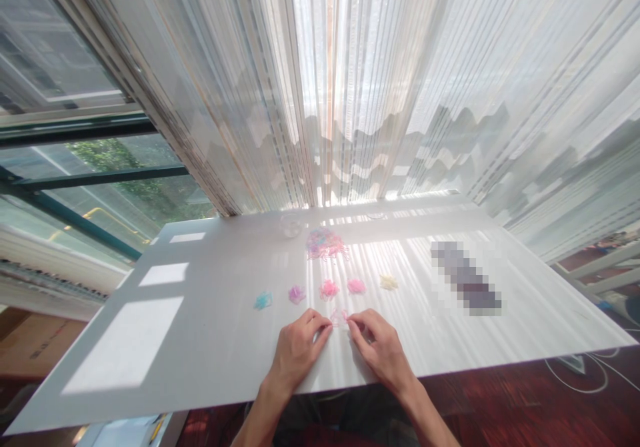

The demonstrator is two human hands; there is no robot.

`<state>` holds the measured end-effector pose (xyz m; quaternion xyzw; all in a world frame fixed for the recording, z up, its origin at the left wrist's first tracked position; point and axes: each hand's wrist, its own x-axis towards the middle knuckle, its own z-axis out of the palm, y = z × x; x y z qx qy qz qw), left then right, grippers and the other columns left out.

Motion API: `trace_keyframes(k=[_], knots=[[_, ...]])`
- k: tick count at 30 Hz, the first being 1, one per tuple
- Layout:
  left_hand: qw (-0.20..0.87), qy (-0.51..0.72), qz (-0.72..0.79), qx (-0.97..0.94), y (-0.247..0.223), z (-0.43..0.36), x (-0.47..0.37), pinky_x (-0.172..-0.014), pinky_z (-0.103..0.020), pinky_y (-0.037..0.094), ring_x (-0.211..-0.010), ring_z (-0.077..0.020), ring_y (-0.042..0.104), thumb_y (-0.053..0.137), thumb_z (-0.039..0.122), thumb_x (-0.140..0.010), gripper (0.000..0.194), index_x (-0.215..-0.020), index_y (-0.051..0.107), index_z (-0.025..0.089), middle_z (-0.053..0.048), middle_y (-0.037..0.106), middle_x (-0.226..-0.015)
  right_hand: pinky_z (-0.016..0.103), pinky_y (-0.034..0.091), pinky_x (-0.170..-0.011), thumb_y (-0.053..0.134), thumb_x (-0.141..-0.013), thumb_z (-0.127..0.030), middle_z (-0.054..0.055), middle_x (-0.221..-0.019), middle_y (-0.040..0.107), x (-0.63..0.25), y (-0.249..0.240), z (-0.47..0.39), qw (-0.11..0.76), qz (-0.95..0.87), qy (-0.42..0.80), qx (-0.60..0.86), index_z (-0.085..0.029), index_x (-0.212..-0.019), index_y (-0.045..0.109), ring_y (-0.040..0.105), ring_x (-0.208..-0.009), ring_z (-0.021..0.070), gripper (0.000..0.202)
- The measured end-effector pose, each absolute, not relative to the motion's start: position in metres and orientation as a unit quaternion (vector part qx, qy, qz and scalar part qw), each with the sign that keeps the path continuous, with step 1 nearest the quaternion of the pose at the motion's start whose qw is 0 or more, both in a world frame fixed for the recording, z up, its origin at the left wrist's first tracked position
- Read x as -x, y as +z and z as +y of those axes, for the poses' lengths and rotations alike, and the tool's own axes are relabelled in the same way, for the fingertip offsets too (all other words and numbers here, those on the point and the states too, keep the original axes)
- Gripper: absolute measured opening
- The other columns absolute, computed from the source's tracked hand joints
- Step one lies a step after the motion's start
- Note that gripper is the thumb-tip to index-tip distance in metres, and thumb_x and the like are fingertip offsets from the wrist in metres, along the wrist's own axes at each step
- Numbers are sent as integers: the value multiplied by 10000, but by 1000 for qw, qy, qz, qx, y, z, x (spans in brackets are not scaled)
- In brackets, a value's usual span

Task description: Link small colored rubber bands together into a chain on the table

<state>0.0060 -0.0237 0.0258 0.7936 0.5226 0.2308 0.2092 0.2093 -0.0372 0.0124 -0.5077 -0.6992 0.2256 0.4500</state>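
My left hand (pixel 303 341) is closed in a pinch at the left side of a small loose pile of pale pink bands (pixel 339 316). What its fingertips hold, if anything, is too small to make out. Opposite it, my right hand (pixel 377 343) pinches at the pile's right side, with a bit of pink at its fingertips that looks like a thin rubber band. Beyond the hands lies a row of small piles of similar bands: teal (pixel 263 300), purple (pixel 297 293), hot pink (pixel 329 289), pink (pixel 357 286) and pale yellow (pixel 389 281).
A larger mixed-colour heap of bands (pixel 327 244) lies farther back on the white table (pixel 225 340). Behind it to the left stands a clear round container (pixel 291 225). A pixelated dark object (pixel 465 278) is at the right. Sheer curtains (pixel 345 87) hang along the back edge.
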Motion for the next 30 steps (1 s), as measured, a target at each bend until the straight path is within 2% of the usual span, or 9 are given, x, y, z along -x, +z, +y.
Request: trace_keyframes(k=[9,13,15,20,30], knots=[[189,249,487,-815,26,-22,-3,-688,-252,532,-769,-158,697,472,259,-1036,180,-957,631,233,-10,683,-924,277,532,-670,558,-993,-207,24,-798,673,-210,12,-37,444,-703,229,506,-223,-918,678,643,-702,177,142],[193,272,470,-817,26,-24,-3,-680,-246,531,-752,-150,687,455,244,-1038,159,-1001,609,239,-17,682,-971,290,546,-688,591,-986,-225,35,-838,679,-210,9,-36,448,-723,219,478,-218,-1025,680,658,-729,184,98],[206,277,461,-818,26,-25,-5,-690,-246,529,-727,-143,680,453,247,-1043,154,-1021,605,245,-9,690,-964,303,550,-698,604,-984,-237,38,-836,679,-211,7,-36,445,-736,210,465,-215,-1058,680,664,-742,194,108],[247,284,458,-805,28,-25,-11,-702,-249,518,-674,-131,650,477,288,-1044,153,-1028,626,253,11,716,-917,307,548,-697,566,-1010,-220,38,-834,688,-210,9,-37,432,-742,217,465,-223,-983,688,666,-741,192,126],[333,324,481,-744,23,-25,-9,-659,-247,515,-638,-121,571,572,314,-983,156,-1042,683,221,-28,734,-959,292,568,-685,566,-1013,-240,41,-831,702,-211,15,-36,451,-724,231,468,-223,-978,705,665,-719,179,144]])
